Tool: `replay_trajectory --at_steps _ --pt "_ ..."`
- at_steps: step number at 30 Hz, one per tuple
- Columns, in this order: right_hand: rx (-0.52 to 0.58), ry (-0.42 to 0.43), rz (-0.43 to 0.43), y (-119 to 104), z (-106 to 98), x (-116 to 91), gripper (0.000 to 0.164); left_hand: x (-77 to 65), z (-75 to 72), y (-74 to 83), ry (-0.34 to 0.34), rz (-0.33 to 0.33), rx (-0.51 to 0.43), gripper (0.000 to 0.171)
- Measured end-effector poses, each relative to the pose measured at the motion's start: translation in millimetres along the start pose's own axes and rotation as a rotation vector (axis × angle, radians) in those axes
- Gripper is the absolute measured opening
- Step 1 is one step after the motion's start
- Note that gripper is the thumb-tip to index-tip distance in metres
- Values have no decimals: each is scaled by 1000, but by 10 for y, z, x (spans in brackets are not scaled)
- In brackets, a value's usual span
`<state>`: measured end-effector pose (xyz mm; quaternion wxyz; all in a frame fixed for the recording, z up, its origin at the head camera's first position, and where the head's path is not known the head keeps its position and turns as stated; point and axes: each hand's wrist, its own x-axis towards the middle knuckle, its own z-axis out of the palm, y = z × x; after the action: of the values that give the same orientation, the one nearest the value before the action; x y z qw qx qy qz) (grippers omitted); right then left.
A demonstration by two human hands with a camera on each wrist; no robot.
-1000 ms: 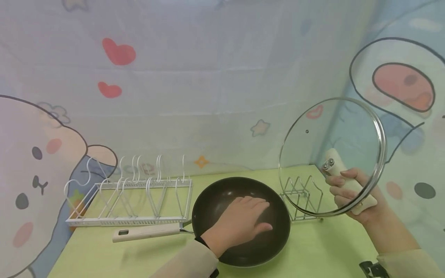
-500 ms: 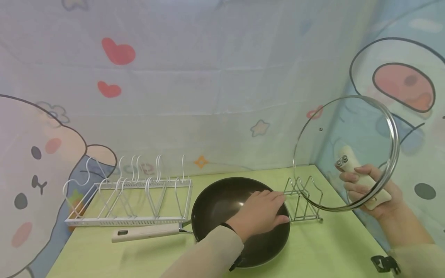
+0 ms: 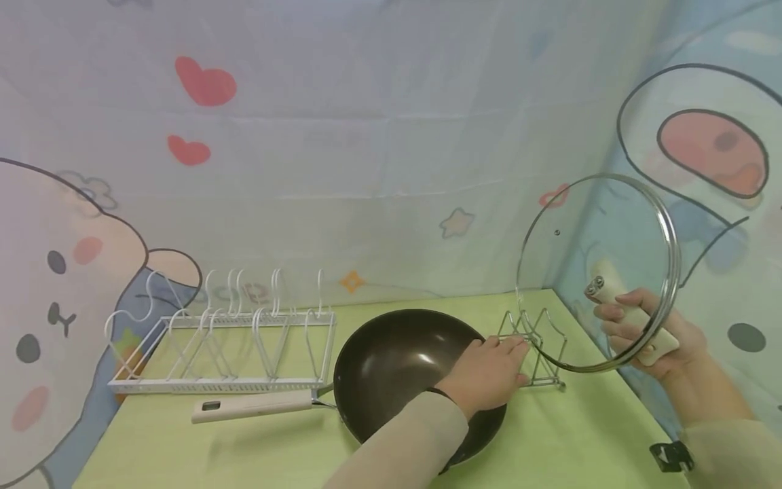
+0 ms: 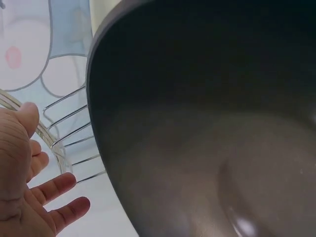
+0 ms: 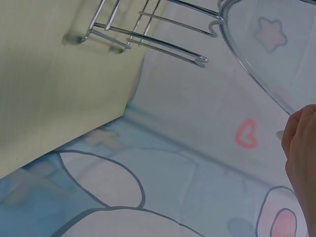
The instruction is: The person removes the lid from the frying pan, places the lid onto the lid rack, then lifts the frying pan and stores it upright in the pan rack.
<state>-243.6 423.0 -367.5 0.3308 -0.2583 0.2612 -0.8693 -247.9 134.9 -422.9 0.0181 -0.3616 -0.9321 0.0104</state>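
My left hand (image 3: 489, 373) hangs over the right side of a dark frying pan (image 3: 391, 367), its fingertips right at a small wire rack (image 3: 557, 333). In the left wrist view its fingers (image 4: 55, 188) are spread, with nothing held between them. My right hand (image 3: 681, 339) grips the cream handle (image 3: 632, 319) of a round glass lid (image 3: 672, 251), raised on edge at the right. The lid's lower left rim overlaps the wire rack in the head view. In the right wrist view, the lid's metal rim (image 5: 252, 74) meets the tips of the rack's wires.
A wide white rack (image 3: 214, 386) with upright dividers stands at the back left of the green table (image 3: 586, 441). The pan's cream handle (image 3: 256, 405) points left in front of it. Printed curtains (image 3: 379, 156) close off the back and sides.
My left hand has moved right, from over the pan's middle to its right rim and the wire rack. The lid first shifted right, then slightly back left, still in my right hand.
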Motion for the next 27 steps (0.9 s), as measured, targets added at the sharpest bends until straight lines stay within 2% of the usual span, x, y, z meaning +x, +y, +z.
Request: replay_trajectory --at_steps 5,8,14,19,27 --pt "-56 95 37 6 -3 -5 28 50 60 19 1 -11 9 69" --pt "-70 101 50 24 -28 -14 30 69 87 28 6 -2 12 67" --pt "-41 16 41 76 -127 27 45 106 106 38 16 0 51 62" --pt "-87 -35 34 130 -190 77 40 124 113 25 35 -5 88 59" --pt "-123 -26 43 165 -244 106 42 96 97 3 34 -1 86 56"
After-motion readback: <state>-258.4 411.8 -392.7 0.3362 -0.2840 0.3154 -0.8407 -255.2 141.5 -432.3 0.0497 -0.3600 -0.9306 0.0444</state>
